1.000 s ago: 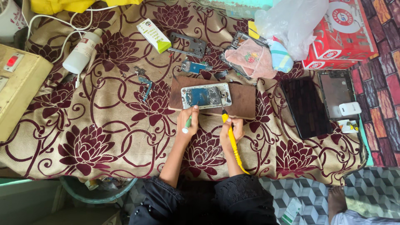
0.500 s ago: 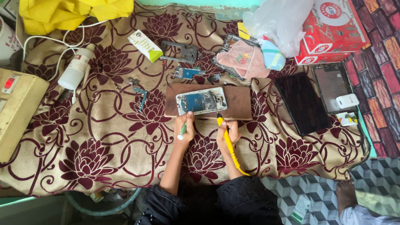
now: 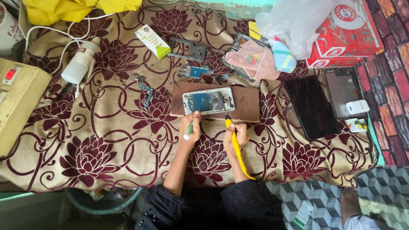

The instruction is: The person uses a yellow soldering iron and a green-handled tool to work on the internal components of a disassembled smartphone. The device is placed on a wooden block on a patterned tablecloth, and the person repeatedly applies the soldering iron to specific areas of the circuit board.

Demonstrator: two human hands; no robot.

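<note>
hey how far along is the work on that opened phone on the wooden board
Done: the phone lies opened on the wooden board, with removed parts spread on the cloth. In hand: the right hand holds a yellow soldering iron at its board; the left hand holds a green-handled tool. Left: reassembly; it remains uncovered.

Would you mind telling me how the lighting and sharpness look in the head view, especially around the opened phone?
In the head view, soft even daylight, no hard shadows; the opened phone on the wooden board is sharp enough, though its parts are too small to read. The left hand and right hand show no motion blur. The plastic bag is washed out; edges bend slightly.
</note>
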